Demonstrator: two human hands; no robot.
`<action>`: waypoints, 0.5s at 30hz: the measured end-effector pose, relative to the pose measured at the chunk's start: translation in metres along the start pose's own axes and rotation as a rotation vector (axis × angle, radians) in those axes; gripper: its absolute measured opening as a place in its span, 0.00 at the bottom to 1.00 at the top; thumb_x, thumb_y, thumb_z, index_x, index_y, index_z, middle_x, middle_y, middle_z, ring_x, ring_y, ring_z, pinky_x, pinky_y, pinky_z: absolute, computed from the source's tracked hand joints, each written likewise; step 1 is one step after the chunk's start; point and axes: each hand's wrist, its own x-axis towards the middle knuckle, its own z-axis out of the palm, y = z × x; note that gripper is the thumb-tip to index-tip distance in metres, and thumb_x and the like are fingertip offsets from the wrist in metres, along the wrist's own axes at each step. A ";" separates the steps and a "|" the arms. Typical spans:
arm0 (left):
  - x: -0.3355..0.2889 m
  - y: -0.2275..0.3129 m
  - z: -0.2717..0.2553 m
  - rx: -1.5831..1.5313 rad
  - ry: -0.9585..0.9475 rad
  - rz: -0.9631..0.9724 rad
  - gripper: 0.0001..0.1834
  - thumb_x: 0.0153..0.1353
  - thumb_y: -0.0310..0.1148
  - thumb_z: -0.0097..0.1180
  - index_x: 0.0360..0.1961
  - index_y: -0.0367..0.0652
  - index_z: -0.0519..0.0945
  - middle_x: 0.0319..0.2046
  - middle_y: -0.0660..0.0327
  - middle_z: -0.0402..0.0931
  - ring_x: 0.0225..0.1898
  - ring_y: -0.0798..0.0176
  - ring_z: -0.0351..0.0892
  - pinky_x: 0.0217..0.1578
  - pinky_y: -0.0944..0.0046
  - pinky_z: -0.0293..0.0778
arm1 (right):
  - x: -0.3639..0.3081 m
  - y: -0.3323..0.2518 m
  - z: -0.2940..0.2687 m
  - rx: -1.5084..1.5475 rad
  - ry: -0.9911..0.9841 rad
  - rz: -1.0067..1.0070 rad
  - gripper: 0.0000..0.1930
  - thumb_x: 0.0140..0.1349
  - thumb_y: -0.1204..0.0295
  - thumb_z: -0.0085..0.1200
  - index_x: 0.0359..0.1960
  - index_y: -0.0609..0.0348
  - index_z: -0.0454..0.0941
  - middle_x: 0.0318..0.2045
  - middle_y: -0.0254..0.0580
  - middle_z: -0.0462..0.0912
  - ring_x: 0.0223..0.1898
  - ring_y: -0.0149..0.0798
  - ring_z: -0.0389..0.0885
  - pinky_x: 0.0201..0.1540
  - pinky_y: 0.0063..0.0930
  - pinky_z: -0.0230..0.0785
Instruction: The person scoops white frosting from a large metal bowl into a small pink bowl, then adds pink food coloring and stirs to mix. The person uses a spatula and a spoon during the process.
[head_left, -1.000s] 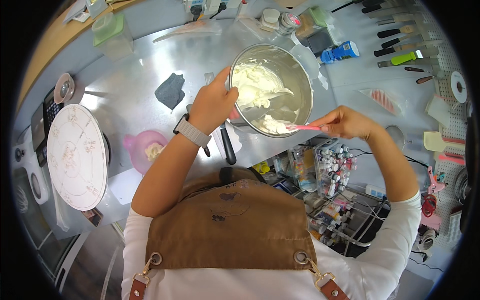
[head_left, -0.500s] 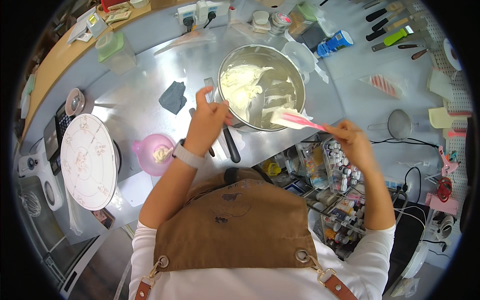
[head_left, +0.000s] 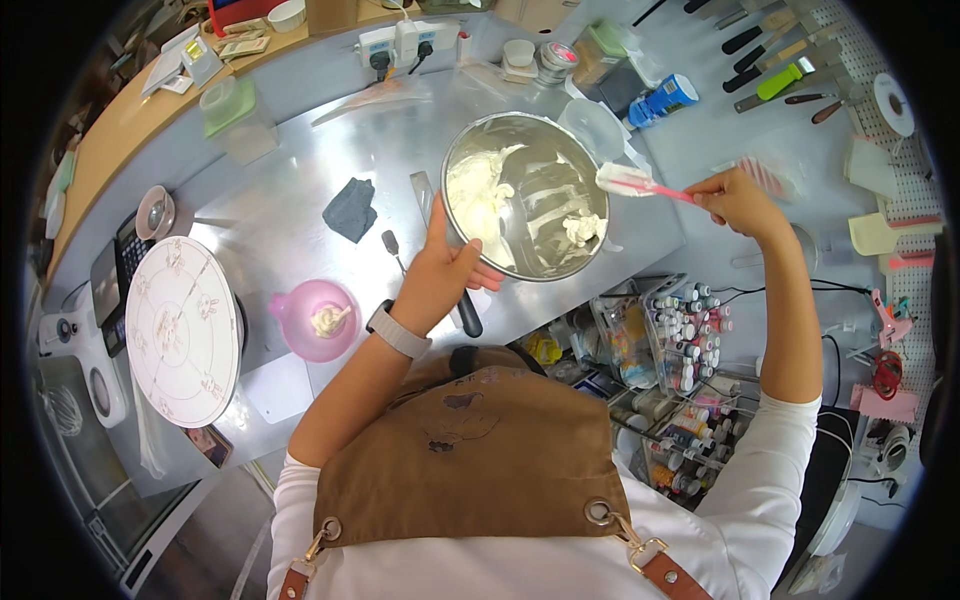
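Observation:
My left hand [head_left: 440, 268] grips a deep metal mixing bowl [head_left: 541, 174] at its near left side, thumb by the rim and fingers spread along the outer wall. The bowl tilts slightly. Pale whipped cream [head_left: 478, 195] is heaped along its left side, with smears and a small lump at the right. In my right hand [head_left: 738, 203] is a pink-handled spatula [head_left: 650, 187], closed in the fingers. Its cream-coated head is just outside the bowl's right rim. Beside my left hand lie a black-handled tool [head_left: 469, 316], partly hidden, and a small dark spatula [head_left: 391, 242].
Left of my forearm stands a pink bowl [head_left: 296, 325] holding a dab of cream. A grey cloth [head_left: 350, 210] lies farther back. The white turntable [head_left: 185, 345] is at the left. Bottle racks [head_left: 690, 370] stand at near right, and a blue canister [head_left: 663, 100] lies behind the bowl.
My right hand has lifted the spatula out of the bowl, up and to the right. A lump of cream now sits at the bowl's right side. My left hand has taken hold of the bowl, which is tilted.

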 end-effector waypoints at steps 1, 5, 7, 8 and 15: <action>-0.001 -0.002 0.001 -0.006 0.000 -0.002 0.44 0.70 0.28 0.43 0.73 0.50 0.25 0.31 0.49 0.82 0.29 0.60 0.85 0.30 0.67 0.79 | 0.010 -0.006 0.001 -0.048 0.039 -0.044 0.11 0.58 0.69 0.58 0.40 0.58 0.87 0.16 0.35 0.78 0.17 0.26 0.72 0.21 0.24 0.63; -0.001 -0.003 0.001 0.001 0.003 -0.010 0.44 0.71 0.29 0.44 0.72 0.50 0.24 0.31 0.49 0.82 0.29 0.60 0.85 0.32 0.66 0.80 | 0.049 -0.037 -0.002 -0.204 0.137 -0.215 0.11 0.57 0.68 0.58 0.39 0.55 0.87 0.20 0.42 0.82 0.21 0.35 0.78 0.28 0.30 0.69; 0.000 -0.002 0.000 0.011 -0.002 -0.020 0.45 0.71 0.29 0.44 0.72 0.50 0.24 0.31 0.49 0.82 0.29 0.60 0.85 0.33 0.66 0.80 | 0.069 -0.062 -0.001 -0.265 0.169 -0.340 0.11 0.57 0.67 0.58 0.39 0.53 0.87 0.23 0.44 0.84 0.25 0.39 0.81 0.31 0.32 0.71; 0.000 -0.002 0.000 0.000 -0.009 -0.017 0.45 0.71 0.29 0.44 0.72 0.50 0.24 0.31 0.49 0.82 0.30 0.60 0.85 0.33 0.66 0.80 | 0.077 -0.077 0.001 -0.284 0.188 -0.419 0.11 0.57 0.67 0.58 0.39 0.52 0.87 0.25 0.44 0.85 0.27 0.40 0.82 0.33 0.33 0.72; -0.001 -0.005 -0.011 -0.034 0.030 -0.021 0.40 0.70 0.30 0.46 0.74 0.47 0.35 0.31 0.49 0.81 0.29 0.60 0.84 0.35 0.65 0.80 | 0.045 -0.158 0.003 -0.325 -0.031 -0.742 0.10 0.59 0.69 0.57 0.41 0.53 0.87 0.27 0.42 0.85 0.27 0.37 0.78 0.33 0.30 0.70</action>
